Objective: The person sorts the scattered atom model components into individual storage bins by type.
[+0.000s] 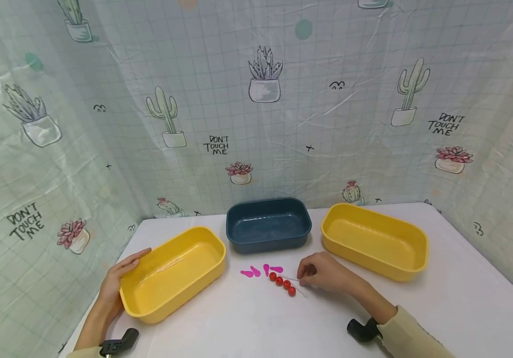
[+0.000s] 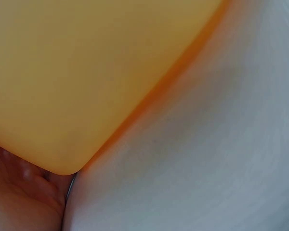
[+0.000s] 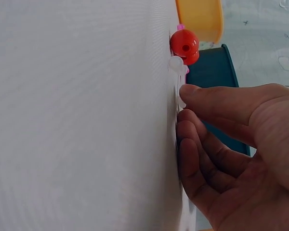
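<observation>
My left hand (image 1: pixel 116 279) lies along the outer left side of a yellow bin (image 1: pixel 173 298), its fingers extended against the wall near the rim. Inside that bin lies something thin and pale (image 1: pixel 170 265). At the middle of the table, my right hand (image 1: pixel 323 272) pinches the near end of a thin white stick (image 1: pixel 289 278) between thumb and fingers, low at the tabletop. Another thin pale stick (image 1: pixel 301 293) lies just beside it. Several red beads (image 1: pixel 286 285) form a slanting row left of the right hand. Behind them are several small pink balloon-shaped pieces (image 1: pixel 255 271).
A dark blue bin (image 1: pixel 268 247) stands at the back middle of the white table (image 1: pixel 220 328). Another yellow bin (image 1: pixel 372 261) stands at the right, beyond my right hand. A patterned curtain (image 1: pixel 301 149) surrounds the table at the back and sides.
</observation>
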### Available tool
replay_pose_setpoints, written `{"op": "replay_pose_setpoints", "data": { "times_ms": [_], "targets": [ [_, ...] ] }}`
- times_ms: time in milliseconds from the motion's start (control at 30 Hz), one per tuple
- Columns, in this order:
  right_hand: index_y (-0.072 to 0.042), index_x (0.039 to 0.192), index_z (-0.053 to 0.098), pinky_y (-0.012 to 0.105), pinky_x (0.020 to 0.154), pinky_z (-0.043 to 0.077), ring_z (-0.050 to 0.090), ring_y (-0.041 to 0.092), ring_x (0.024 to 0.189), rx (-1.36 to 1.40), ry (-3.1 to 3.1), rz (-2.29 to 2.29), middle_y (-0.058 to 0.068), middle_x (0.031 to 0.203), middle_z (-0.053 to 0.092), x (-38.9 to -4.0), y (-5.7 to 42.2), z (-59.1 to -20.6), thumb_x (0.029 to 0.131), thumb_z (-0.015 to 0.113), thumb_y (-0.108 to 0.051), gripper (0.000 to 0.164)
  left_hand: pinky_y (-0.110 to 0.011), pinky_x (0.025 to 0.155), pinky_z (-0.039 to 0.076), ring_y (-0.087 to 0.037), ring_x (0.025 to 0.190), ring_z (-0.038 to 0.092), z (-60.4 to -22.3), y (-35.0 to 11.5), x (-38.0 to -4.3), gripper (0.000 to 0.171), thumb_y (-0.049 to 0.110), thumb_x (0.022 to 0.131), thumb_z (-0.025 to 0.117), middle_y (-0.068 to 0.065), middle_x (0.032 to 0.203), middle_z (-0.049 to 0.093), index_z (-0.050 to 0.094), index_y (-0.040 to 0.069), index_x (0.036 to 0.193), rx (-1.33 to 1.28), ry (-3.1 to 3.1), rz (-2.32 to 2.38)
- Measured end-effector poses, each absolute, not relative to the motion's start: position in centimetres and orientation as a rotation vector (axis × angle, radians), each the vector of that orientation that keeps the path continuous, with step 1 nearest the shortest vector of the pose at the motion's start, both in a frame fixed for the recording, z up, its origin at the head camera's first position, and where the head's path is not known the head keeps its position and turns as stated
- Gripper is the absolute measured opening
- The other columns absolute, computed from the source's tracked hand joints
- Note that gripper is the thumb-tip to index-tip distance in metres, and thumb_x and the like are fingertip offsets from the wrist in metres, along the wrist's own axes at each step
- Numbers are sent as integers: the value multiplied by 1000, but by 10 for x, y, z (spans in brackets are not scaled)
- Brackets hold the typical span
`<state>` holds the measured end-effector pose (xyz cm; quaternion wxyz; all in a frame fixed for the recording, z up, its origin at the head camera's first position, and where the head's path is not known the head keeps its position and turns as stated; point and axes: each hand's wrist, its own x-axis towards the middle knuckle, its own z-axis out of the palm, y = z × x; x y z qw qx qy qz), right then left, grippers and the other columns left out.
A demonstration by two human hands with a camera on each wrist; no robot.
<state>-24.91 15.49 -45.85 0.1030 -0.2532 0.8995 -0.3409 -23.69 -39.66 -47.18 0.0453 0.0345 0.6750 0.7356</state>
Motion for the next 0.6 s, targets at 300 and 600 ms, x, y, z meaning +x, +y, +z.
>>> {"op": "replay_pose_setpoints", "data": {
  "times_ms": [300,600],
  "targets": [
    [-18,91,76,20,66,52,58,12,74,-731,2678,-978,-11,78,66,-249,154,-456,89,81,-13,7,-16,99,54,6,122,63,-472,-396,-236,45,23,112,41,22,133,66,47,9,155,95,2042,2261],
    [-18,90,76,20,66,52,58,12,75,-728,2689,-965,-11,78,66,-250,156,-458,89,81,-14,7,-17,100,54,4,123,63,-471,-395,-236,45,23,112,41,21,135,66,47,8,155,115,2033,2269]
  ]
}}
